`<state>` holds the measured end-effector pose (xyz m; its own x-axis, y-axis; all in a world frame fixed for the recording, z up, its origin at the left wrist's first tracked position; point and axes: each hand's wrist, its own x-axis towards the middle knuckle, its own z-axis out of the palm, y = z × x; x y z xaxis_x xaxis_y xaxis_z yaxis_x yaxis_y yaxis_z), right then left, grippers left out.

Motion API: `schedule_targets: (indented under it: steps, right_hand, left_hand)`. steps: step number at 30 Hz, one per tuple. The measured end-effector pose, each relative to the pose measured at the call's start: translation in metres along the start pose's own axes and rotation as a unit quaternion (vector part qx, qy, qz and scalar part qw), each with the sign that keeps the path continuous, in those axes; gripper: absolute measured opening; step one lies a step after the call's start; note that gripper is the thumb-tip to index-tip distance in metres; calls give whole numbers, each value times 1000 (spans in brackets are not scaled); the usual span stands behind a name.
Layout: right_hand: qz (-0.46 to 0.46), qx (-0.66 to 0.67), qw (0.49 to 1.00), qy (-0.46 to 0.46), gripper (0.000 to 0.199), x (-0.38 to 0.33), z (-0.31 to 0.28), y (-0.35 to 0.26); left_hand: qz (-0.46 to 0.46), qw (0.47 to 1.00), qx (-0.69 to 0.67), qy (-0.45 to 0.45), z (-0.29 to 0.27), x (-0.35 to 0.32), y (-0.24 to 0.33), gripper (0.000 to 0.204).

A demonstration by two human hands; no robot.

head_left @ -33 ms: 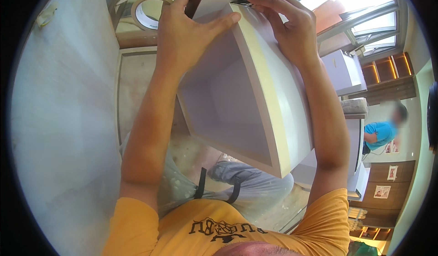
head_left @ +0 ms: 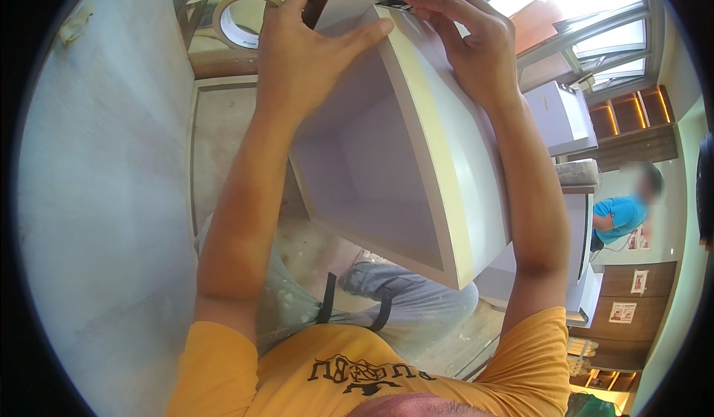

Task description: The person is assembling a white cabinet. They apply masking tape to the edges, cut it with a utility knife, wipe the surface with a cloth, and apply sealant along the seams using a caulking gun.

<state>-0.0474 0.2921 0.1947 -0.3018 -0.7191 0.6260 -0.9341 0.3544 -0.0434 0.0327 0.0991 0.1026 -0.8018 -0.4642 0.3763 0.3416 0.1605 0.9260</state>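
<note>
A white open-fronted cabinet box stands tilted before me, with pale yellow masking tape along its front edge. My left hand is at its upper corner, thumb stretched out against the taped edge and fingers curled. A roll of masking tape with a loose tail is at those fingers, partly covered by the hand. My right hand pinches a small, thin dark piece at the same corner; its exact kind is unclear.
A large pale panel rises along the left. Further white cabinet boxes stand at the right, beside windows. A person in a blue shirt is beyond them. Lit wooden shelves line the far wall.
</note>
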Motion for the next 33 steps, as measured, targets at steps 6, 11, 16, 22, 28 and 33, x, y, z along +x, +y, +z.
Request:
schedule_targets:
  steps: [6, 11, 16, 22, 28, 33]
  right_hand:
    - [7, -9, 1000, -2, 33, 1, -2, 2]
    - [9, -36, 999, 1, 31, 0, -2, 1]
    - [16, -39, 999, 0, 31, -1, -3, 1]
    - [14, -33, 999, 3, 30, 0, -4, 1]
    - [12, -37, 999, 4, 30, 0, -5, 2]
    - [12, -61, 998, 4, 29, -2, -6, 6]
  left_hand:
    - [22, 989, 104, 100, 23, -3, 3, 69]
    - [-9, 990, 106, 91, 23, -5, 5, 86]
    - [-1, 990, 113, 82, 20, -6, 8, 86]
    - [13, 990, 114, 85, 20, -7, 8, 84]
    - [9, 989, 123, 84, 19, -7, 9, 84]
    - [6, 988, 123, 88, 18, -8, 11, 83]
